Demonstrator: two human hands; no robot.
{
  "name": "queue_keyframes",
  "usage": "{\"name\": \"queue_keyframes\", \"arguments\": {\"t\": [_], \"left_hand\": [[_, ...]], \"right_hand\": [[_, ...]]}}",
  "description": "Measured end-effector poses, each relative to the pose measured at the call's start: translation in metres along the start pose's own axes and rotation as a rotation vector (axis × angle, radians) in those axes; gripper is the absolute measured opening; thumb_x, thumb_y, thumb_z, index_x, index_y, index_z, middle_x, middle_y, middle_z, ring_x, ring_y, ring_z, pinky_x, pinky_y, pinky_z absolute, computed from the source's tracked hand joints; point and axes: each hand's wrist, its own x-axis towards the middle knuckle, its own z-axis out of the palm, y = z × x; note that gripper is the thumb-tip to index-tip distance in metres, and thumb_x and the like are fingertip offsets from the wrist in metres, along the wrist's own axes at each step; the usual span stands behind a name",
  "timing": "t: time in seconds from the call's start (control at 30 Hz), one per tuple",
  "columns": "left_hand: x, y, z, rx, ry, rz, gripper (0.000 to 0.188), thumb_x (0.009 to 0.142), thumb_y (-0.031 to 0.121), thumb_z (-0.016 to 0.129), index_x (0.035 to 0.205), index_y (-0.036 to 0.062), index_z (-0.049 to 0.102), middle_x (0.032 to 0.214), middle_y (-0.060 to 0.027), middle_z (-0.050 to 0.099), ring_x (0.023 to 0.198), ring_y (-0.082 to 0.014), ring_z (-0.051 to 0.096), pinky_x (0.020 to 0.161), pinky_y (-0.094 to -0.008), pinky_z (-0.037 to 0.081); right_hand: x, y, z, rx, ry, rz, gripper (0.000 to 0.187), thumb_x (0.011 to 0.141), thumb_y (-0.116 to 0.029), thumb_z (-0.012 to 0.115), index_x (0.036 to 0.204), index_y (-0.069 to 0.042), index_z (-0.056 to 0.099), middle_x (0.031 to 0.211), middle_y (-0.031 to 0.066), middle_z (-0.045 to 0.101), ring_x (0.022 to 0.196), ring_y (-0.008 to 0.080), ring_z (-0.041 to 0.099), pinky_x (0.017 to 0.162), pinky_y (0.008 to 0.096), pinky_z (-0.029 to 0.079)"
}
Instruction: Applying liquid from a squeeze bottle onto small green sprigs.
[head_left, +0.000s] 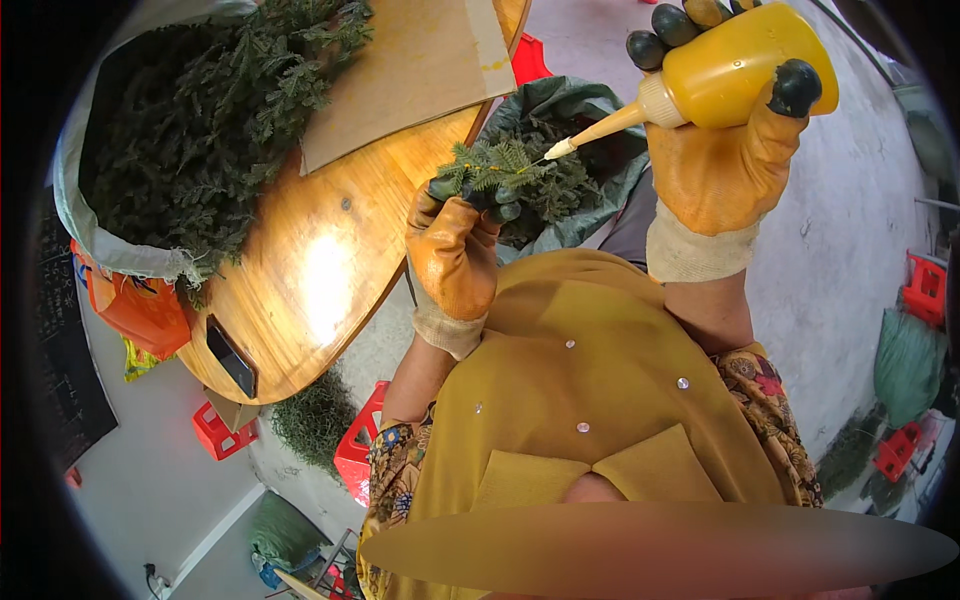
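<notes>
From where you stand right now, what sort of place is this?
Probably a craft workshop: there's a sack packed with green branches at a wooden table, and a yellow squeeze bottle pointed at a green sprig.

At two o'clock we lose the middle of the fingers (674, 25) of the right hand (715, 165) behind the yellow bottle (745, 68), at eleven the top edge crops the cardboard (410, 75), and at five a blurred oval (660, 550) hides part of the mustard garment (620, 330) from us.
</notes>
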Motion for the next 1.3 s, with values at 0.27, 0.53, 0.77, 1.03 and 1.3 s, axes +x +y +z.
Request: {"name": "queue_keyframes", "arguments": {"t": [0.27,0.53,0.77,1.03,1.3], "left_hand": [[-0.001,-0.003,0.000,0.018,-0.053,0.009,0.017,0.101,0.006,0.065,0.118,0.0072,0.067,0.119,-0.0069,0.072,0.107,-0.0197,0.070,0.093,-0.0350,0.059],[0.001,-0.003,0.005,0.021,0.044,-0.020,0.021,0.097,-0.003,0.061,0.114,0.0081,0.067,0.111,-0.0060,0.072,0.100,-0.0195,0.071,0.086,-0.0354,0.061],[0.002,-0.002,-0.001,-0.024,-0.006,-0.017,0.021,0.098,0.000,0.062,0.116,0.0091,0.067,0.116,-0.0060,0.072,0.105,-0.0192,0.070,0.090,-0.0361,0.060],[0.002,-0.004,0.007,-0.002,-0.012,0.014,0.022,0.097,0.004,0.067,0.118,0.0067,0.066,0.119,-0.0071,0.071,0.107,-0.0196,0.070,0.093,-0.0370,0.060],[0.018,-0.023,-0.014,0.523,-0.018,0.047,0.023,0.095,-0.004,0.064,0.117,0.0011,0.068,0.111,-0.0111,0.073,0.099,-0.0205,0.071,0.091,-0.0360,0.059]], "right_hand": [[0.005,-0.015,0.022,0.223,0.183,0.113,0.066,0.094,-0.045,0.068,0.147,-0.010,0.047,0.130,0.0153,0.060,0.107,0.0305,0.058,0.090,0.0474,0.050],[0.003,-0.008,-0.003,0.084,0.095,0.138,0.062,0.097,-0.039,0.066,0.148,-0.009,0.047,0.129,0.0176,0.060,0.109,0.0325,0.058,0.092,0.0497,0.050],[-0.001,-0.004,-0.018,0.008,0.134,0.050,0.059,0.098,-0.036,0.064,0.149,-0.010,0.047,0.135,0.0173,0.060,0.113,0.0339,0.058,0.094,0.0511,0.049],[0.001,-0.007,-0.031,0.010,0.067,0.008,0.056,0.099,-0.033,0.063,0.148,-0.011,0.048,0.139,0.0145,0.060,0.114,0.0327,0.059,0.096,0.0515,0.049],[0.023,-0.033,-0.016,0.045,0.837,-0.053,0.051,0.100,-0.026,0.061,0.149,-0.014,0.052,0.143,0.0115,0.060,0.110,0.0299,0.062,0.087,0.0438,0.053]]}}
